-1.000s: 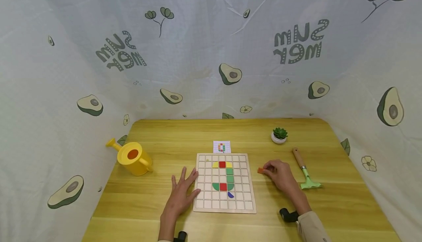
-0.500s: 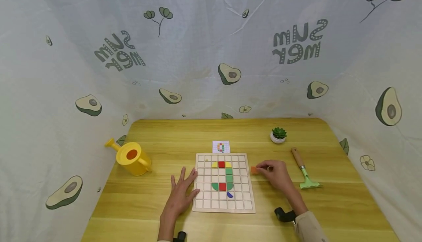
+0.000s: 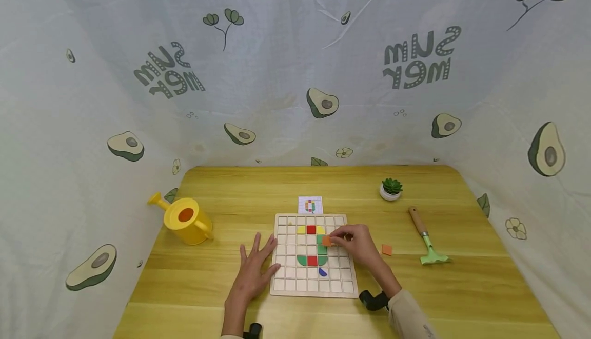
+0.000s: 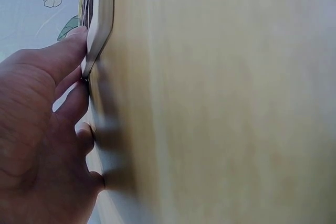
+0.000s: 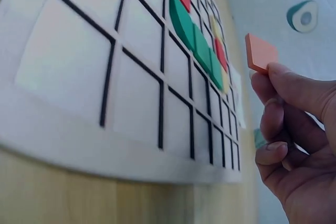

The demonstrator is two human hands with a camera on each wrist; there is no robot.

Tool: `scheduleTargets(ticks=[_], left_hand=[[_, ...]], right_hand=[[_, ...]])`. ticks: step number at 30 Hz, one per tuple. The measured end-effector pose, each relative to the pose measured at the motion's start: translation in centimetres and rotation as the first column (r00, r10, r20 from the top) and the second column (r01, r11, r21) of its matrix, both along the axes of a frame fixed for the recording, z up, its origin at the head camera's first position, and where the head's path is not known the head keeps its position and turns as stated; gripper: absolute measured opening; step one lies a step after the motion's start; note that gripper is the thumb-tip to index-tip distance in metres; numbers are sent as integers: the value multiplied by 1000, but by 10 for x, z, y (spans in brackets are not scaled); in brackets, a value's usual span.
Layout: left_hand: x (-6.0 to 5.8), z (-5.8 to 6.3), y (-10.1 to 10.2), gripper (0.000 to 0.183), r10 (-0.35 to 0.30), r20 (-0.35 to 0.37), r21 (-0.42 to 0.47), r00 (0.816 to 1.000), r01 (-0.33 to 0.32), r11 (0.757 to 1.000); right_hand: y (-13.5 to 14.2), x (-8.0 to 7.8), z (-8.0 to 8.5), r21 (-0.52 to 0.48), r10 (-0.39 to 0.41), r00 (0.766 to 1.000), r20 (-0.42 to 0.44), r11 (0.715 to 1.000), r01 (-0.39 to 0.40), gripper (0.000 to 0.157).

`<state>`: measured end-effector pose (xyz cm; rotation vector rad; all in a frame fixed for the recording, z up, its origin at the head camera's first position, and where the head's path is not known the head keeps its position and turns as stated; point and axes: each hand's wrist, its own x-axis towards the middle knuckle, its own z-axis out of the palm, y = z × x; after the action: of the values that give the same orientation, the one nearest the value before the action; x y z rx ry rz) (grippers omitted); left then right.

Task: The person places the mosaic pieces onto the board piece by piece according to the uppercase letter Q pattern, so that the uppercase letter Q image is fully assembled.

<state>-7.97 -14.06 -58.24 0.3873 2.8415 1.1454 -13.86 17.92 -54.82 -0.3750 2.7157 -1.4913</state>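
Note:
In the head view a pale wooden grid board (image 3: 287,287) lies on the table with red, yellow and green tiles in it and a small blue piece (image 3: 322,272) near its lower middle. My right hand (image 3: 359,244) pinches an orange square tile (image 5: 261,53) between thumb and forefinger, above the green tiles (image 5: 201,50) at the board's right part. Spread fingers of my left hand (image 3: 253,270) rest along the board's left edge; the left wrist view shows the thumb on the rim. A second orange square tile (image 3: 387,250) lies on the table right of the board.
A small pattern card (image 3: 310,205) lies just behind the board. To the left stands a yellow watering can (image 3: 189,223). On the right are a potted succulent (image 3: 391,189) and a green hand rake (image 3: 430,249) with a wooden handle.
My right hand has moved left from the table to over the board, carrying an orange tile. The other orange tile now shows on the table. My left hand has stayed put.

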Motion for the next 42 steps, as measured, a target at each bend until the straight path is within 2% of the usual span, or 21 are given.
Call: scheduleTargets(ticks=[7,16,23,32,42], left_hand=[[-1,-1,0,64,6,12,-4,1000,-6,1000],[-3,-2,1,63,7,18,5,1000,-7,1000],[-1,-5,-1,64,9,32,5,999,-9,1000],[-3,-4,-1,63,12,23,8,1000,-12,1000],[-2,-3,-2,62,4,21,-6,1000,-3,1000]], right_hand=[[-22,0,-4,-8,42,998,46,999,-41,5],[-44,-4,-6,2,132,990,-37,991,-133,4],[-54,-1,-10,54,159,987,9,986,-159,10],[-62,-5,-11,106,184,983,5,977,-183,6],[-68,-6,-15,193,213,976,-44,960,-201,4]])
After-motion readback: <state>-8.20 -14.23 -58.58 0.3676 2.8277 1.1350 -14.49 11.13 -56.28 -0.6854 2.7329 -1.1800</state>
